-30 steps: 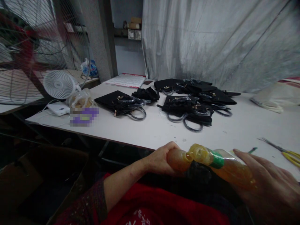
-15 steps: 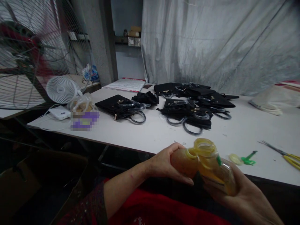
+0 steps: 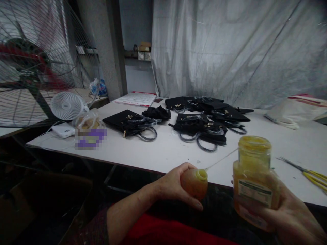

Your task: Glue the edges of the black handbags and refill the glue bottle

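Note:
My left hand [image 3: 173, 185] is wrapped round a small squat bottle [image 3: 193, 187] of amber contents, its yellowish neck uncapped and tilted. In my right hand [image 3: 283, 207] is a larger clear jar [image 3: 251, 183] with a printed label, also uncapped, with yellow-amber residue inside. The jar stands nearly upright, apart from the bottle. A thin, sticky-looking strand [image 3: 222, 159] stretches from the bottle's mouth to the jar. Both containers are held in front of the table's near edge.
Black handbags [image 3: 201, 127] with wrapped handles lie on the white table [image 3: 158, 156]. Yellow-handled scissors [image 3: 310, 175] rest at right, a cloth bundle [image 3: 291, 110] behind. A small white fan [image 3: 67, 105] and plastic bag [image 3: 88, 120] stand left, near a large caged fan [image 3: 33, 64].
The jar has moved right and away from the bottle and turned from tilted to nearly upright. A strand now spans the gap. My left hand has shifted slightly left and down.

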`<state>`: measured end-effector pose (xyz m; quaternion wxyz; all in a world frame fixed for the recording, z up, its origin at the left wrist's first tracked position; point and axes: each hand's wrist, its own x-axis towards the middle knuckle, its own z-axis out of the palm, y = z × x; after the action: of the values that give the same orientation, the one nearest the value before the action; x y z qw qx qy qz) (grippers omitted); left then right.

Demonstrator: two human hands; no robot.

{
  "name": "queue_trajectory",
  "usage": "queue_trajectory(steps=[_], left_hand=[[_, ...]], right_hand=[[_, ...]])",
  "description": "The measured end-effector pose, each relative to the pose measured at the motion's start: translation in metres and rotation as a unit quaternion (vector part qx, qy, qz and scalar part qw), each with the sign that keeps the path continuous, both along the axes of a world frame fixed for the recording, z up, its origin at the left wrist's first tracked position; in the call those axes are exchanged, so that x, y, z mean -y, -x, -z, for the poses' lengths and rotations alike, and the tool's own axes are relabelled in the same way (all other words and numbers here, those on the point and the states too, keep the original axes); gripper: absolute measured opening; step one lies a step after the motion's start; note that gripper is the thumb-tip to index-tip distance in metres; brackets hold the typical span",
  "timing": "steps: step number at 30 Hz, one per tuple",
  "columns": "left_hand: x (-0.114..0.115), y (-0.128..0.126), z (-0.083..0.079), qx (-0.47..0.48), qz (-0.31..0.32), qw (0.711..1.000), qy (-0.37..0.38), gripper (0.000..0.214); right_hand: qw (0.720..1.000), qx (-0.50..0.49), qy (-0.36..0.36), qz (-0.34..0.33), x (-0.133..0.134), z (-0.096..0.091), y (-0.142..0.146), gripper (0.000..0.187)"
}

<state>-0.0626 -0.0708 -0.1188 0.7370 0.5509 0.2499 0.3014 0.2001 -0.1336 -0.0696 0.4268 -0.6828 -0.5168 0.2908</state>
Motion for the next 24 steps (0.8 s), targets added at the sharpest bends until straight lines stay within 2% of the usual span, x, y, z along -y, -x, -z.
queue_trajectory(steps=[3,9,13,18,22,24], left_hand=[[-0.004,-0.002,0.0,-0.017,-0.005,1.0,-0.005,0.09],[-0.012,-0.005,0.002,-0.025,-0.017,0.999,-0.028,0.091],[-0.014,-0.005,-0.001,-0.01,-0.024,0.999,-0.025,0.091],[-0.016,-0.005,-0.003,0.001,-0.013,1.0,-0.023,0.092],[-0.016,-0.007,-0.001,0.031,-0.007,0.999,0.009,0.092],[-0.014,-0.008,0.0,0.058,0.0,0.998,0.026,0.088]], right_hand=[[0.998,-0.045,0.043,-0.03,-0.001,-0.006,0.002,0.088],[0.999,-0.032,0.018,-0.026,0.006,-0.018,0.02,0.086],[1.0,-0.007,-0.001,-0.03,0.011,-0.017,0.027,0.077],[0.995,0.024,0.006,-0.101,0.001,0.0,0.007,0.08],[0.978,0.055,0.042,-0.195,-0.011,0.01,-0.019,0.078],[0.974,0.068,0.045,-0.213,-0.013,0.012,-0.027,0.076]])
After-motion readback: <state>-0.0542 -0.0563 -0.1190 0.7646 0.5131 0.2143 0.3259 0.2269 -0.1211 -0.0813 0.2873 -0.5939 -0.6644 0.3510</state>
